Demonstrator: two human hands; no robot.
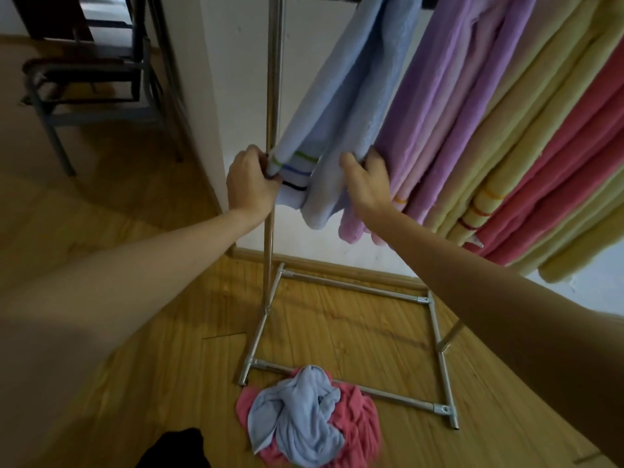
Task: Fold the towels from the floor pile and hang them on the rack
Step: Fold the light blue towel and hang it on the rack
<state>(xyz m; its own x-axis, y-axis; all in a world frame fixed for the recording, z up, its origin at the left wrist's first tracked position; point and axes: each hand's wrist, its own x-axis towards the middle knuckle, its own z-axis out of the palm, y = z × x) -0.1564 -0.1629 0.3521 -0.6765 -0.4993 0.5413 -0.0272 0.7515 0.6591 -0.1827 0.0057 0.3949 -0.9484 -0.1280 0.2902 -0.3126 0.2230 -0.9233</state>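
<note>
Both hands, left hand (pixel 251 184) & right hand (pixel 368 184), grip hung blue towel (pixel 337 113); several towels already on rack (pixel 273 96); floor pile (pixel 310 420) near remains.

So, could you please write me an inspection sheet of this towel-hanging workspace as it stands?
Surface: wooden floor, worn, with a gap between boards by the rack's foot.
Job's things: blue towel hung on the rack; purple, yellow and red towels beside it; floor pile of blue and red towels against the rack's base.
Clutter: dark cloth at the bottom edge.
Hands: left hand grips the blue towel's striped edge; right hand holds its other edge.
Cables: nothing seen.
Surroundings: white wall; metal chair at left.
</note>
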